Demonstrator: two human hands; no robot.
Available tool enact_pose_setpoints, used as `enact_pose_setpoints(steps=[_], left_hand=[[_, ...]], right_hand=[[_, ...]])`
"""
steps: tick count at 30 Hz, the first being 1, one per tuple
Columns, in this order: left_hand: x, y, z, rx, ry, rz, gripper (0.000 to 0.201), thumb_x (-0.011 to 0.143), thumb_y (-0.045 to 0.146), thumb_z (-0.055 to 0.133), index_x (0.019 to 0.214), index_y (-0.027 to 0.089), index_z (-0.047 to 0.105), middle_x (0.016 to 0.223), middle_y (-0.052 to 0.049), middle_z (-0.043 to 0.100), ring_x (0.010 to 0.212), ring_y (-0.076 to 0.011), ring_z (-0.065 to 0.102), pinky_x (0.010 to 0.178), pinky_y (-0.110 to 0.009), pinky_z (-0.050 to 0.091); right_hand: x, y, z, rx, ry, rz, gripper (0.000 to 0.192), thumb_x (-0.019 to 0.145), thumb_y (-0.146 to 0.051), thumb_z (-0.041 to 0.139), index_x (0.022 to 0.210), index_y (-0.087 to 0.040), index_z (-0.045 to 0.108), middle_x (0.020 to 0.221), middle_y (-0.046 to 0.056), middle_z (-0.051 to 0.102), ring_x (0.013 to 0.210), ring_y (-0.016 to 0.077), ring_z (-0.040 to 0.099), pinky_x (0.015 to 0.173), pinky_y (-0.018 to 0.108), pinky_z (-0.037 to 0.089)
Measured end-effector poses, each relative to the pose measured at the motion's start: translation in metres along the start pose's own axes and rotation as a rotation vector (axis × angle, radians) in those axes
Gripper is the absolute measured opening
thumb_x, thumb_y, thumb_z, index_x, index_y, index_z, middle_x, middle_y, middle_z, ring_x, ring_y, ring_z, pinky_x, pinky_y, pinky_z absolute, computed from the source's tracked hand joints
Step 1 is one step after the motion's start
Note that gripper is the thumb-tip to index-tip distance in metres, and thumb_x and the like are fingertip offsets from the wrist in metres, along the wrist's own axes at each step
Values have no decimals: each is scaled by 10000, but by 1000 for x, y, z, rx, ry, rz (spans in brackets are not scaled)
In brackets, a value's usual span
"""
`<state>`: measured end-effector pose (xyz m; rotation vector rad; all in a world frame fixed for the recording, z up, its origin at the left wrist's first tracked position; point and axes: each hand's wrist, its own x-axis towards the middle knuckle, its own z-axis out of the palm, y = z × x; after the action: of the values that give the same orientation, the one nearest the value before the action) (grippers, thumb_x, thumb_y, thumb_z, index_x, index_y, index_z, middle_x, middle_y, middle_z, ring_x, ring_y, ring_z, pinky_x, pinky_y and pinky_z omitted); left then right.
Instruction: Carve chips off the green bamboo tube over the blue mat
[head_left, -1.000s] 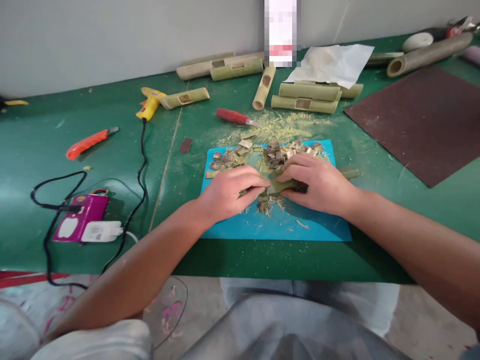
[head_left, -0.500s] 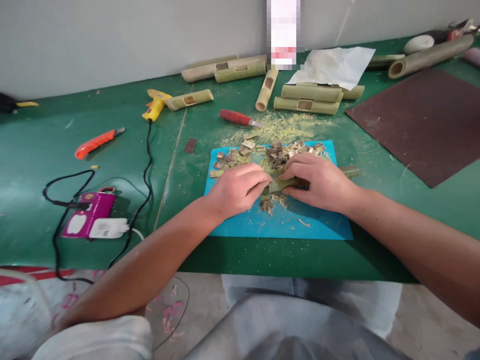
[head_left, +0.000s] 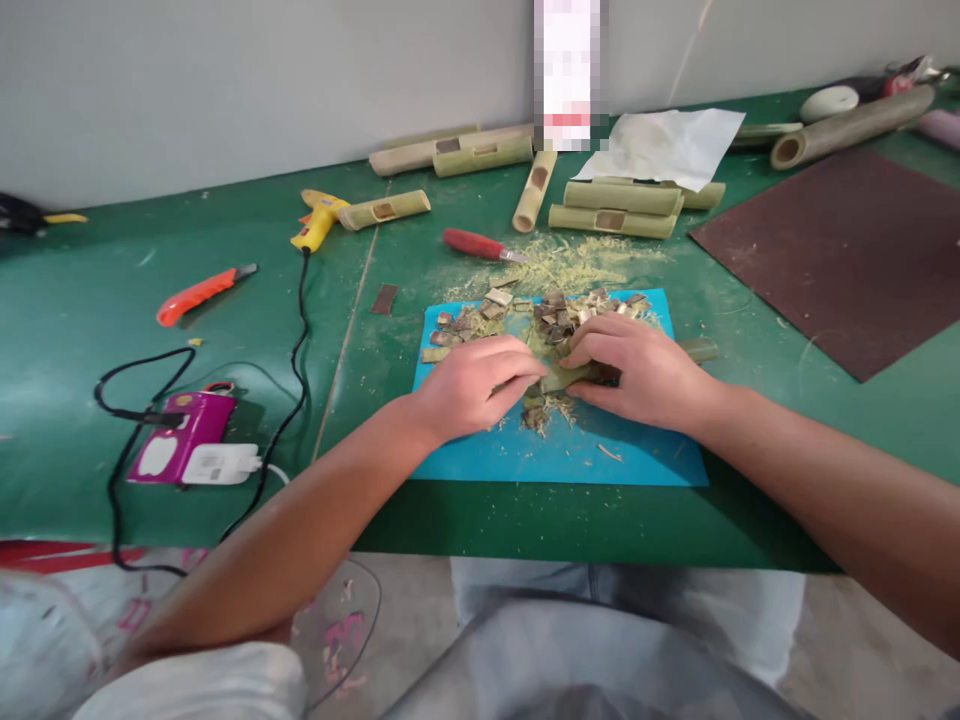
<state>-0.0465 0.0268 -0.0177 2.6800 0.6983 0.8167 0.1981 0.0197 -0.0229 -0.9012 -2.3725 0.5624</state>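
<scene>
- Holding the bamboo piece (head_left: 574,374) on the blue mat (head_left: 637,460), your right hand (head_left: 645,372) clamps it while your left hand (head_left: 472,385) pinches its near end.
- Expect slipping: loose chips (head_left: 551,318) under the piece could let it roll.
- Note its long axis runs left-right, flat on the mat; its far end (head_left: 699,349) points right.

Green bamboo piece (head_left: 564,375) lying flat on blue mat (head_left: 570,455), gripped by both hands.
</scene>
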Motion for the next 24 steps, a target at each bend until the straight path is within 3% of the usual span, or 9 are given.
enact_pose_setpoints(steps=[6, 12, 17, 24], left_hand=[[2, 4, 0, 18, 12, 19, 174, 979, 157, 513, 966, 135, 685, 899, -79, 706, 821, -151, 666, 756, -266, 542], [-3, 12, 0, 27, -78, 41, 191, 991, 179, 495, 964, 143, 681, 905, -80, 698, 813, -156, 657, 748, -271, 531], [0, 11, 2, 58, 37, 53, 173, 984, 164, 504, 963, 138, 674, 902, -84, 706, 820, -153, 665, 757, -268, 537], [5, 11, 5, -23, 125, -154, 107, 948, 153, 566, 954, 158, 673, 891, -46, 713, 815, -131, 672, 768, -249, 543]], right_hand=[[1, 1, 0, 6, 10, -9, 66, 846, -264, 648, 870, -203, 640, 913, 72, 640, 866, 214, 591, 750, 353, 455], [0, 3, 2, 29, 8, 4, 75, 835, -255, 649, 897, -212, 647, 931, 70, 649, 899, 219, 598, 770, 357, 456], [0, 1, 2, 20, 19, -1, 67, 831, -241, 647, 891, -213, 636, 921, 67, 641, 884, 217, 591, 763, 359, 454], [-1, 2, 1, -7, -5, 8, 75, 835, -256, 652, 890, -216, 620, 943, 68, 635, 885, 212, 586, 755, 351, 452]])
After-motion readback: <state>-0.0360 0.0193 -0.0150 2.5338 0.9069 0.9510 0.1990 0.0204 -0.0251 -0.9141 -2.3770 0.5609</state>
